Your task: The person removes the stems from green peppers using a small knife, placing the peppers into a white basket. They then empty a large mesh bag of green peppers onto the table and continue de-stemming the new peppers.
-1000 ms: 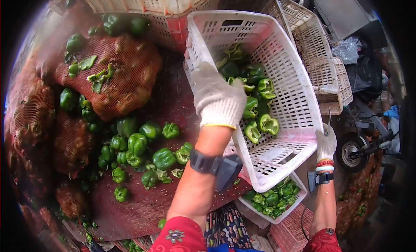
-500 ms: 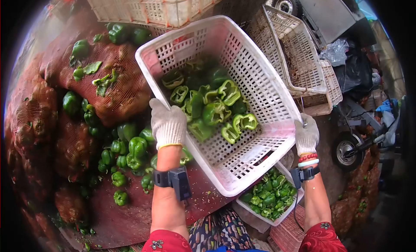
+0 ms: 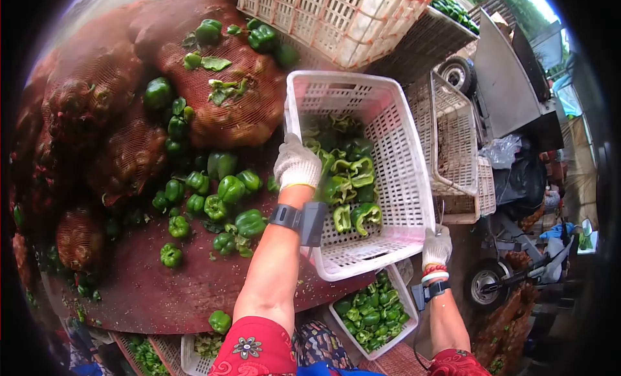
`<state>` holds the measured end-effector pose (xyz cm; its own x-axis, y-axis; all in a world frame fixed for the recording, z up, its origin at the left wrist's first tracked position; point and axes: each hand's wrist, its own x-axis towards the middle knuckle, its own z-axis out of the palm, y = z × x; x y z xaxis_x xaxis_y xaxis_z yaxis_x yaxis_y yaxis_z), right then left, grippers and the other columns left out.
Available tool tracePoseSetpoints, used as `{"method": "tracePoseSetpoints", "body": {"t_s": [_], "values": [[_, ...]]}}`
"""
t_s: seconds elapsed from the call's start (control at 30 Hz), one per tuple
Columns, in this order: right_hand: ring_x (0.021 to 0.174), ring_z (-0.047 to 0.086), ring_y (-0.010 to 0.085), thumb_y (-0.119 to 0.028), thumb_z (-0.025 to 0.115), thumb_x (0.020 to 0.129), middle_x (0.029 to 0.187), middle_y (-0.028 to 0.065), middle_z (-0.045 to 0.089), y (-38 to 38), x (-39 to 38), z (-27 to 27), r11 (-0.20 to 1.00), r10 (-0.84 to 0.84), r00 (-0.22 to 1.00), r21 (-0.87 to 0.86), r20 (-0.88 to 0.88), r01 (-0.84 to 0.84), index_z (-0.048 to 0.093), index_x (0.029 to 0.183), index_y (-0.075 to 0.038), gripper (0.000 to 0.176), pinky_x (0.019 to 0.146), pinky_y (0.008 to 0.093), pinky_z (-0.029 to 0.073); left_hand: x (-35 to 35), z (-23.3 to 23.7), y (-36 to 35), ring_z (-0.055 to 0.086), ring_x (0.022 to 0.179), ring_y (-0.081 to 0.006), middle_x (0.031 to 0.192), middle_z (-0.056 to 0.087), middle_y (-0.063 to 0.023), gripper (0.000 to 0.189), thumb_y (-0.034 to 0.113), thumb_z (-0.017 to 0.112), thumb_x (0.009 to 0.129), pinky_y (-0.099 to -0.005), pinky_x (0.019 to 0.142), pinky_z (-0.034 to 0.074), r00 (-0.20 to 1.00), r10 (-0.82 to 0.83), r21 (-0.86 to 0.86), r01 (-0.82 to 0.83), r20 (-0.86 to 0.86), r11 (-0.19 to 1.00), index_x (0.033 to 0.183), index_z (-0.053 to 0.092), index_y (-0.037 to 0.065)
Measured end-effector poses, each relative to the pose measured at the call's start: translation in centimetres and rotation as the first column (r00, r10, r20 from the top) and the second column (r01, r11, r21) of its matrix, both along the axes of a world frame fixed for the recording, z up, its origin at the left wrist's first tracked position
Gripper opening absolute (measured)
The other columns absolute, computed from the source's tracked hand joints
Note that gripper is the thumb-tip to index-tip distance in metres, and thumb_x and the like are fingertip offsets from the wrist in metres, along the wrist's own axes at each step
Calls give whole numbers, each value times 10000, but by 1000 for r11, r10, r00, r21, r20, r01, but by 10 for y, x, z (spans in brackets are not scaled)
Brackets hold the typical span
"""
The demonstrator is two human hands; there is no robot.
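1. Only the head cam here, so it's all one angle. Both hands are in pale knit gloves. The left hand (image 3: 297,164) has its fingers curled onto the left rim of a big white crate (image 3: 381,258), gripping it about midway along that side.
2. Right hand (image 3: 437,246) sits at the crate's lower right corner, fingers closed on a thin metal tool (image 3: 442,211) poking up past the glove. Can't tell how much of the crate that hand is also pinching, the fingers are too bunched up.
3. The crate sits at a slant in the middle of the picture, beside the pepper pile. Can't tell what it rests on. Inside there's a heap of cut green peppers (image 3: 366,215), a few showing their pale hollow insides.
4. Left of it, loose whole peppers (image 3: 231,189) are scattered on a dark red tabletop (image 3: 149,292), with bulging mesh sacks (image 3: 259,110) behind them. A few peppers and leafy scraps (image 3: 223,91) lie on top of one sack.
5. Below the big crate is a smaller white crate (image 3: 407,298), pretty well full of green pepper pieces (image 3: 372,316).
6. Over on the right: grubby stacked crates (image 3: 467,149), a black bag (image 3: 517,182) and a wheel (image 3: 486,284). Another tall crate (image 3: 330,20) stands up top.
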<state>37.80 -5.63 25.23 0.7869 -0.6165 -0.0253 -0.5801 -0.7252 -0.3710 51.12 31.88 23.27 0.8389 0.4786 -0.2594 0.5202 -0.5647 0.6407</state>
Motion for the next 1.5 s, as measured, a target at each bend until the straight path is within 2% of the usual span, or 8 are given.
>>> {"method": "tracePoseSetpoints", "body": {"t_s": [0.77,1.07,1.1,1.17,1.2,1.3,1.37,1.5], "values": [[888,714,319,-215,751,922,986,184,754,-32,30,-24,982,109,994,-159,30,-103,701,1148,11,324,830,411,534,29,-1,-3,670,1135,-483,1225,667,-298,344,244,585,953,-555,971,540,998,20,-95,-15,56,995,1213,556,20],[1128,663,497,-421,707,915,1158,308,715,-40,56,-1,951,291,942,-58,-169,-304,656,1255,-5,540,992,504,496,32,7,-1,655,1196,-465,1253,675,-325,538,332,574,939,-499,1041,506,1000,8,-119,-9,-8,993,1339,529,-26],[938,726,386,-437,708,956,1081,239,745,-54,53,-9,906,390,914,-133,-112,-402,662,1279,-1,544,815,442,556,23,12,1,660,1202,-451,1261,675,-319,604,401,601,950,-481,1046,507,999,5,-162,-11,-37,987,1374,525,-23],[706,656,203,-429,683,1013,934,106,713,-61,28,-7,869,134,974,451,180,-204,661,1323,-11,521,593,329,519,-19,-4,16,671,1205,-402,1281,675,-296,692,518,644,951,-449,1043,508,990,66,-241,-34,125,970,1407,548,6],[713,555,59,-391,630,1069,1000,28,671,-53,8,5,838,42,984,530,171,-128,628,1405,-46,482,663,244,525,-50,-10,32,673,1199,-380,1289,678,-279,683,528,651,954,-438,1036,507,974,89,-122,-64,208,990,1401,571,18],[589,524,95,-419,649,1042,813,16,592,-56,-63,-32,769,-266,911,639,317,2,606,1386,-54,503,492,257,432,-176,-39,99,621,1253,-435,1323,659,-263,602,514,635,963,-451,1083,460,920,350,14,-358,174,934,1325,644,34],[627,537,98,-406,613,1058,806,11,579,-54,-115,-46,663,-252,957,695,-144,280,629,1337,-69,438,552,274,481,-282,-79,157,634,1223,-444,1302,665,-291,634,526,613,973,-463,1060,470,898,439,145,-436,10,888,1285,649,-24],[868,703,300,-430,703,943,962,140,726,-40,-218,-145,883,310,780,469,-544,-23,661,1181,-65,439,811,429,559,-464,-142,168,640,1223,-454,1301,655,-341,771,608,603,959,-481,1064,476,599,722,131,-731,-346,669,1345,594,-60]]}}
